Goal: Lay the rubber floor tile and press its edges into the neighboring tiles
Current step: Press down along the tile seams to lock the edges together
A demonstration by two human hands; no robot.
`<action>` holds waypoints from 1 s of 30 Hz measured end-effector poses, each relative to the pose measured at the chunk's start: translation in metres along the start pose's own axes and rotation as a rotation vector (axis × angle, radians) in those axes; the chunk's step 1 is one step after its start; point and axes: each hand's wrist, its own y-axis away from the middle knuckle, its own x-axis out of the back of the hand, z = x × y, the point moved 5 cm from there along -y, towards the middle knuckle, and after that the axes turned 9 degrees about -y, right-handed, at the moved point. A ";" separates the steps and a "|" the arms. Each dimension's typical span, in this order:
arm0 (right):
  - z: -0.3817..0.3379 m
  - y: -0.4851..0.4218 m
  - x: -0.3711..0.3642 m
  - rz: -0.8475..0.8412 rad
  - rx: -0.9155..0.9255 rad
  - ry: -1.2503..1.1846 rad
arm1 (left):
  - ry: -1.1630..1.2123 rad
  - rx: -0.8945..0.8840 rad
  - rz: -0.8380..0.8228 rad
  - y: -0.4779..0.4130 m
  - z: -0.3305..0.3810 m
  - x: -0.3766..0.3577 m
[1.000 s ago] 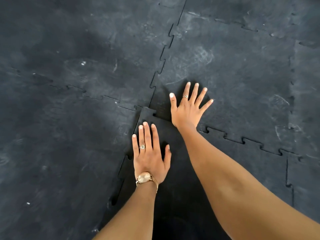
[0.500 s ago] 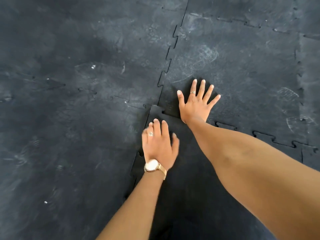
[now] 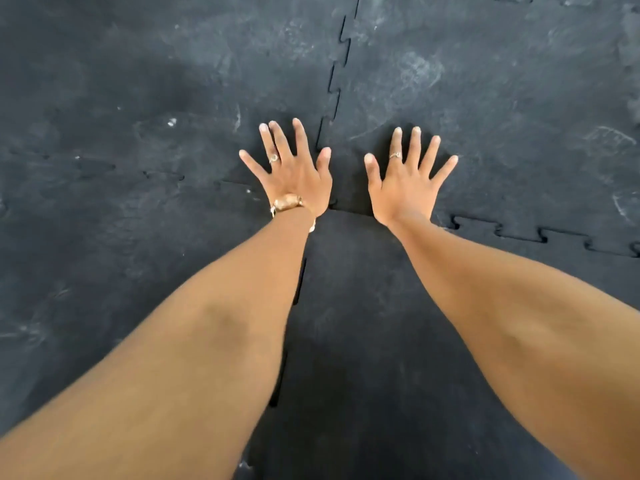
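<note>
Both hands lie flat, fingers spread, gripping nothing. The left hand has moved up off the darker rubber floor tile onto the neighboring tile beyond its corner; a second ago it pressed nearer. The right hand rests beside it across the puzzle-toothed seam. Scuffed black tiles cover the floor.

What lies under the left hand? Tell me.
The left hand lies flat on dark rubber tile, fingers spread beside a toothed seam. The joint beneath its palm is covered.
</note>
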 end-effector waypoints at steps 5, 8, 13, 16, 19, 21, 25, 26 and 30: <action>0.011 0.065 0.005 0.066 -0.181 -0.058 | -0.009 -0.012 -0.021 -0.002 0.005 0.005; 0.017 0.133 -0.002 0.059 -0.309 -0.023 | -0.001 -0.008 -0.047 0.000 0.002 0.004; 0.017 0.134 -0.003 0.061 -0.334 -0.001 | -0.006 -0.011 -0.068 0.001 0.003 0.007; 0.016 0.135 -0.003 0.052 -0.329 -0.006 | -0.083 -0.141 -0.013 0.002 0.010 0.021; 0.016 0.134 -0.003 0.066 -0.326 -0.007 | 0.013 -0.343 0.354 0.002 0.030 0.077; 0.018 0.134 -0.004 0.078 -0.331 -0.003 | 0.098 -0.360 0.574 0.002 0.037 0.099; 0.017 0.133 -0.006 0.077 -0.325 0.006 | -0.049 -0.426 0.339 -0.002 0.037 0.033; 0.017 0.132 -0.006 0.077 -0.324 0.004 | -0.066 -0.443 0.284 -0.006 0.038 0.021; 0.017 0.134 -0.004 0.079 -0.330 -0.009 | -0.041 -0.488 0.271 -0.009 0.042 0.025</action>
